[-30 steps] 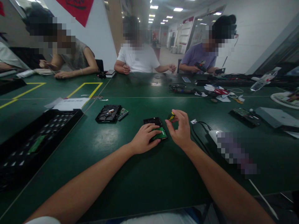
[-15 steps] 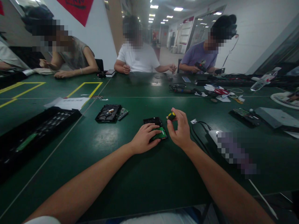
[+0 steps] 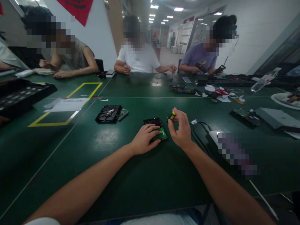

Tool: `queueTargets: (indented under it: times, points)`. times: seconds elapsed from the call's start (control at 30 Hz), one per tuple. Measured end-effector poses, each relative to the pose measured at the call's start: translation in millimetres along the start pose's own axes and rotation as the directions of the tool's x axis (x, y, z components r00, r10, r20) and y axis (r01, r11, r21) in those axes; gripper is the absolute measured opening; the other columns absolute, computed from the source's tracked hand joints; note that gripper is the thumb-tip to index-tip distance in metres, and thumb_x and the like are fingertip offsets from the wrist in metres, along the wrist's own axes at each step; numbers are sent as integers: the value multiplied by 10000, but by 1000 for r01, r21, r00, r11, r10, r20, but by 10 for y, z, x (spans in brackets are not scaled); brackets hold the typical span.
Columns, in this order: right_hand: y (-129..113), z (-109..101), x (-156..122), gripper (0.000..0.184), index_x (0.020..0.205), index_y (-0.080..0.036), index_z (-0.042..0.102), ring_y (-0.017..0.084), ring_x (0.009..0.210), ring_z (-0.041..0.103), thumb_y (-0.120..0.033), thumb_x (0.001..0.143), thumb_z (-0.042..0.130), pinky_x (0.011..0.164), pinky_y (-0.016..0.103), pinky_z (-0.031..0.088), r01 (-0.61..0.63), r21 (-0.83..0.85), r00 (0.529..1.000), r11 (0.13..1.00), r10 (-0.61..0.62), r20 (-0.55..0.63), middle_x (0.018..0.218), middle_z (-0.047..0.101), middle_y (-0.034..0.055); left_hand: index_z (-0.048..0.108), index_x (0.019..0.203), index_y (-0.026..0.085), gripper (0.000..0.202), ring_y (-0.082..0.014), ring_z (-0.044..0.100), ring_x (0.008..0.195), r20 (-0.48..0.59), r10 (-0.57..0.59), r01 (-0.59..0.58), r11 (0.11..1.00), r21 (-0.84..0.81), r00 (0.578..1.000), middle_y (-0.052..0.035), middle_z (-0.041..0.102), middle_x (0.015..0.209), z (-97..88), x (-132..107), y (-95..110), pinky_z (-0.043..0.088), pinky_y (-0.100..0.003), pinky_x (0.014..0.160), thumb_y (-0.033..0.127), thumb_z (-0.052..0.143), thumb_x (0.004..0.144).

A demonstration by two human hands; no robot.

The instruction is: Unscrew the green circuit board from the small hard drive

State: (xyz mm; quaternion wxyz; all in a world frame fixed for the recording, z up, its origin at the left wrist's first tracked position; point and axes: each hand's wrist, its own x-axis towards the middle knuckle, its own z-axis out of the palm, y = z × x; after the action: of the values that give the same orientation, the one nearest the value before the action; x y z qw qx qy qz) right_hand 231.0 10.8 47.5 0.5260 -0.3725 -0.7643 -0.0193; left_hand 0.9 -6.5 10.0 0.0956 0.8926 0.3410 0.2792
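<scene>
My left hand (image 3: 144, 138) lies on a black hard drive (image 3: 153, 122) with a green circuit board (image 3: 160, 135), fingers curled over it and pressing it onto the green table (image 3: 131, 175). My right hand (image 3: 181, 128) pinches a small yellow-and-black screwdriver (image 3: 172, 116) by its handle, just right of the drive and above it. The tool's tip is hidden behind my fingers.
A second opened hard drive (image 3: 108, 113) with a loose board (image 3: 123, 113) lies to the left. A black tray (image 3: 22, 93) sits far left beside white paper (image 3: 67, 104). Black cables (image 3: 201, 132) and a white device lie right. Three people work across the table.
The black tray at the left has moved away to the far left, uncovering a yellow floor-tape rectangle. My right hand has turned the screwdriver slightly; my left hand has stayed on the drive.
</scene>
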Motion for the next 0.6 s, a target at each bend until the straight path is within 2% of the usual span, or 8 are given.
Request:
queueTargets:
  times: [0.13,0.33,0.6]
  points:
    - [-10,-1,4,617,1535,-330,417,255,1132,624,-229,969,640,804,413,664,12,-14,1000,1000,-12,-26,1338,567,116,636,1363,284,413,-345,501,1397,-8,-1,1,1000,-14,1000,-93,612,1449,-1,0,0,420,-589,1150,390,663,964]
    - [-5,1,-1,626,1564,-309,379,262,1177,622,-191,983,580,869,438,658,7,15,1000,1000,-7,-3,1404,539,133,635,1366,278,412,-348,496,1401,-3,3,-3,1000,-9,1000,-96,599,1461,4,3,-8,421,-593,1149,397,652,972]
    - [-21,-11,13,622,1532,-341,416,254,1114,612,-217,966,643,750,393,637,23,-16,1000,1000,-23,-16,1316,570,112,630,1363,274,411,-342,492,1402,-1,5,-5,1000,0,1000,-96,604,1454,-2,3,-6,416,-589,1155,397,652,972]
